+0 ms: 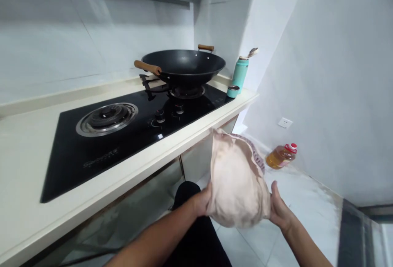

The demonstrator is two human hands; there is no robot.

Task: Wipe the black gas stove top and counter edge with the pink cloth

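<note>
A pale pink cloth [236, 177] with a patterned purplish edge hangs between my two hands, in front of the counter. It is puffed out like a bag, and its exact kind is hard to tell. My left hand [203, 200] grips its lower left side; the fingertips are hidden behind the fabric. At the lower right side my right hand [279, 209] holds it, thumb raised and the other fingers partly behind the cloth.
On the black gas stove [129, 148] sits a large wok [184, 64] with wooden handles. A turquoise bottle [240, 75] and its cup lid [233, 91] stand at the counter's [135, 181] right end. An oil jug [279, 157] rests on the floor by the wall.
</note>
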